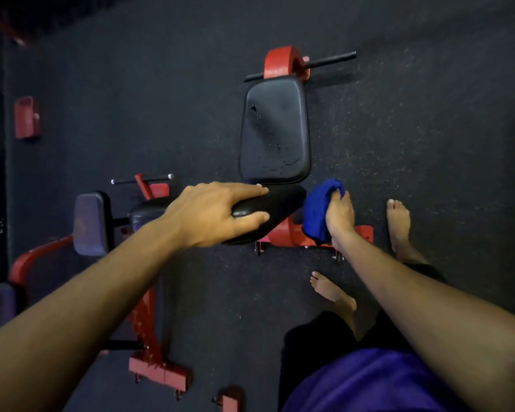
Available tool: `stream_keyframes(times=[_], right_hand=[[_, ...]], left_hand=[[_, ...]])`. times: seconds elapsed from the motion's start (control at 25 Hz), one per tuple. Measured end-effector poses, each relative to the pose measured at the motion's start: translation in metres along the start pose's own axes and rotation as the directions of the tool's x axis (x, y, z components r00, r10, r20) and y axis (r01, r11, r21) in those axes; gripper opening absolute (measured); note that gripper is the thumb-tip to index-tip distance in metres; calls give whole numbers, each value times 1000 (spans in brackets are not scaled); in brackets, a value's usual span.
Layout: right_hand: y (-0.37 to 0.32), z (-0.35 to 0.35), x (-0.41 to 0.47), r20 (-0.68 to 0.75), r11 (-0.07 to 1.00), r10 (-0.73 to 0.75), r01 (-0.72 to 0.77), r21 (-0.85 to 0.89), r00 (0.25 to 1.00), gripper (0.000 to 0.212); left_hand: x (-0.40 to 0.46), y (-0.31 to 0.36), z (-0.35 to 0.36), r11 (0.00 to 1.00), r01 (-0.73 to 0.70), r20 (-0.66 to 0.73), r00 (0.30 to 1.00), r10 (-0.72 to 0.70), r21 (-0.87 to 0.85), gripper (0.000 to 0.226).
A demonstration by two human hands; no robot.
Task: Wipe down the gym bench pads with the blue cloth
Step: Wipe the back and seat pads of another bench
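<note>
**Bench pads, cloth in hand, gear all round**

We look down on a red-framed gym bench (283, 233) with two black pads. The long back pad (275, 132) lies ahead of us, speckled with dark marks or droplets; we cannot tell which. Beyond its far end a black crossbar (330, 60) runs through a red bracket (281, 62). The nearer seat pad (268, 209) tilts toward us, and our left hand (217, 214) rests over its left end, fingers spread, thumb curled along the near edge. Our right hand (339, 215) grips the bunched blue cloth (318, 212) just beside the seat pad's right end; whether cloth touches pad we cannot tell.

To the left stands a second red machine (149, 316) with a greyish pad (91, 224), a smaller dark pad (144, 215) and a chrome-tipped bar (142, 179), close to our left forearm. A red wall or floor fitting (27, 117) sits well apart at far left, and another red foot (231, 399) shows at the bottom edge.

Our bare feet (399, 224) stand on dark speckled rubber flooring (428, 129), near the bench's bolted base. The room is dim, and purple fabric (369, 382) fills the lower right.
</note>
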State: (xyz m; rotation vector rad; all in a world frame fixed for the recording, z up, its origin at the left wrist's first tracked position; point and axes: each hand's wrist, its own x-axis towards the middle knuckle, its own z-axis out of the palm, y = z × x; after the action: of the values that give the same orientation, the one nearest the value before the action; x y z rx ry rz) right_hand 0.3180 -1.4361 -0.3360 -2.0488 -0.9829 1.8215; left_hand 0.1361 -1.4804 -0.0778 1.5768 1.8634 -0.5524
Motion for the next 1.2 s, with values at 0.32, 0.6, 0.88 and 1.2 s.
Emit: stream_keyframes(times=[0.32, 0.6, 0.88, 1.2], right_hand=[[-23, 71, 30, 232, 986, 152, -164, 36, 961, 36], [-12, 78, 105, 398, 877, 464, -472, -84, 791, 46], [3, 62, 31, 323, 955, 234, -279, 102, 917, 54], [-11, 77, 105, 415, 891, 448, -436, -129, 792, 41]], left_hand=[[12, -6, -12, 995, -50, 165, 984, 64, -88, 81], [13, -11, -2, 987, -105, 69, 991, 114, -125, 76], [12, -12, -1, 984, -123, 49, 990, 130, -127, 77], [11, -14, 1, 979, -136, -2, 990, 138, -152, 77]])
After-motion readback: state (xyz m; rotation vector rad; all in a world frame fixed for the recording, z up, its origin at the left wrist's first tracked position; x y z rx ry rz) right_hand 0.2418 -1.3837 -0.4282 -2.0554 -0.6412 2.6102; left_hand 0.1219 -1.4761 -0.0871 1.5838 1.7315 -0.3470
